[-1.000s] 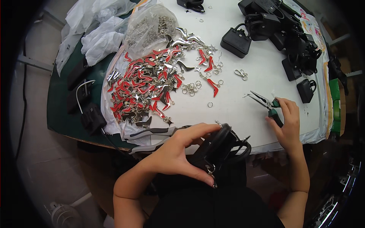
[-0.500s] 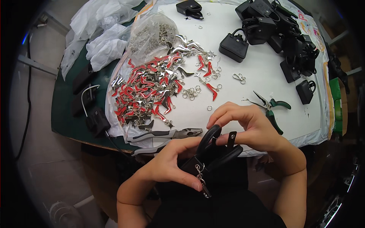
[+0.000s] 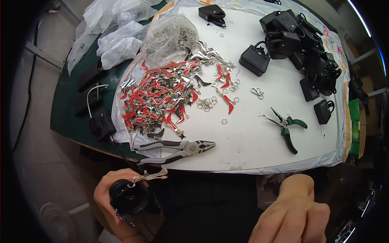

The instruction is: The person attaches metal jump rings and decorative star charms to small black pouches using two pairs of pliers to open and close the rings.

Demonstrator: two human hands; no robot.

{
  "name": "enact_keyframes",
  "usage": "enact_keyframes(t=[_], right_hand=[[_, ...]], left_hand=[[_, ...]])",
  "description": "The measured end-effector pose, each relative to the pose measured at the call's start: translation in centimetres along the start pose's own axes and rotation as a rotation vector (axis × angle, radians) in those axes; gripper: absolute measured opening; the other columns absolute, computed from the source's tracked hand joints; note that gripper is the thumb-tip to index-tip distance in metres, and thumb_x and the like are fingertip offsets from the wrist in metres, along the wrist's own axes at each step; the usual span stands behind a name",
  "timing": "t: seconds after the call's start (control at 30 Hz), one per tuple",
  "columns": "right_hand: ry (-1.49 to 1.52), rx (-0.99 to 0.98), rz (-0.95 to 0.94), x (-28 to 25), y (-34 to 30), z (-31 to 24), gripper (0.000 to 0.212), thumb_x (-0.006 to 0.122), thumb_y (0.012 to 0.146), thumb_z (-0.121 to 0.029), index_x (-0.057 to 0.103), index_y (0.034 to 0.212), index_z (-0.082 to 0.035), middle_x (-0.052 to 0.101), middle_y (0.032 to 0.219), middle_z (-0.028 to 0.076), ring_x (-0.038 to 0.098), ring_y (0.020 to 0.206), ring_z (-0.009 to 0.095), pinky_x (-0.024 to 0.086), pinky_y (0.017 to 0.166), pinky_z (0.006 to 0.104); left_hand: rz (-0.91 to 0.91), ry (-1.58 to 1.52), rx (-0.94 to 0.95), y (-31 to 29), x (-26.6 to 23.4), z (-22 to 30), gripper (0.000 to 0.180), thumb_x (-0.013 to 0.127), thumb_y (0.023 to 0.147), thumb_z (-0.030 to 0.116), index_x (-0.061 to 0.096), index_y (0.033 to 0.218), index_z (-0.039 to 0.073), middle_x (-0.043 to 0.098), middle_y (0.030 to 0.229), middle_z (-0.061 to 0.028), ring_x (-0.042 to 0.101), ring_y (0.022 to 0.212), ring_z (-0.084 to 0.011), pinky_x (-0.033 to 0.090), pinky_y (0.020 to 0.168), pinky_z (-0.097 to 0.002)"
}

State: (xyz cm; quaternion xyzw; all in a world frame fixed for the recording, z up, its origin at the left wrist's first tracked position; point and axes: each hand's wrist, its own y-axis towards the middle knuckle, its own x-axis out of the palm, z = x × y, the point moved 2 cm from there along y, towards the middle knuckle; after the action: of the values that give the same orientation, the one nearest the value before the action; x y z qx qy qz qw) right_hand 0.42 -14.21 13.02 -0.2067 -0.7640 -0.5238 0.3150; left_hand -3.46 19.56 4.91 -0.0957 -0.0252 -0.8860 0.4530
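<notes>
At the lower left, in front of the table edge, my left hand [image 3: 111, 190] is wrapped round a small black handbag [image 3: 129, 197]. Its rounded handles face up, and a silvery charm on a chain [image 3: 156, 175] sticks out from its upper side. More chain hangs near my fingers. Down at the lower right is my right hand [image 3: 289, 220], back of the hand up and fingers curled. Its fingertips and anything in them are hidden. Grey-handled combination pliers [image 3: 194, 148] lie on the table near my left hand. Green-handled needle-nose pliers [image 3: 285, 123] rest farther right.
A pile of red, black and silver shoe-shaped charms [image 3: 158, 95] covers the left of the white sheet. Behind it is a clear bag of metal rings [image 3: 172, 38]. Black mini handbags [image 3: 298, 44] are heaped at the back right. Black chargers [image 3: 101, 123] lie on the left.
Both hands have come off the table's front edge toward me and moved apart. My left hand carries the handbag to the lower left; my right hand has let go of it.
</notes>
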Motion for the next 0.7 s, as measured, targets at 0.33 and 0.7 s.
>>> enact_keyframes(t=[0.33,0.7], right_hand=[[0.052,0.003,-0.118,-2.0,-0.7,1.1,0.038,0.083,0.082,-0.027,0.056,0.085,-0.002,0.059,0.105,0.031,0.06,0.071,0.044,0.051,0.056,0.0452],[-0.014,0.059,-0.072,-1.4,-0.6,-0.3,0.037,0.081,0.084,-0.027,0.056,0.093,0.0,0.058,0.111,0.033,0.063,0.076,0.045,0.054,0.062,0.0486]], left_hand=[[0.559,0.662,-0.513,-12.8,-1.6,3.1,0.104,0.094,0.044,0.046,0.06,0.128,-0.004,0.061,0.131,-0.0191,0.057,0.123,-0.0315,0.039,0.107,-0.04],[-0.305,0.64,-0.005,10.2,1.7,5.2,0.07,0.088,0.071,0.032,0.062,0.126,-0.002,0.064,0.122,-0.0175,0.063,0.109,-0.0324,0.05,0.091,-0.0378]])
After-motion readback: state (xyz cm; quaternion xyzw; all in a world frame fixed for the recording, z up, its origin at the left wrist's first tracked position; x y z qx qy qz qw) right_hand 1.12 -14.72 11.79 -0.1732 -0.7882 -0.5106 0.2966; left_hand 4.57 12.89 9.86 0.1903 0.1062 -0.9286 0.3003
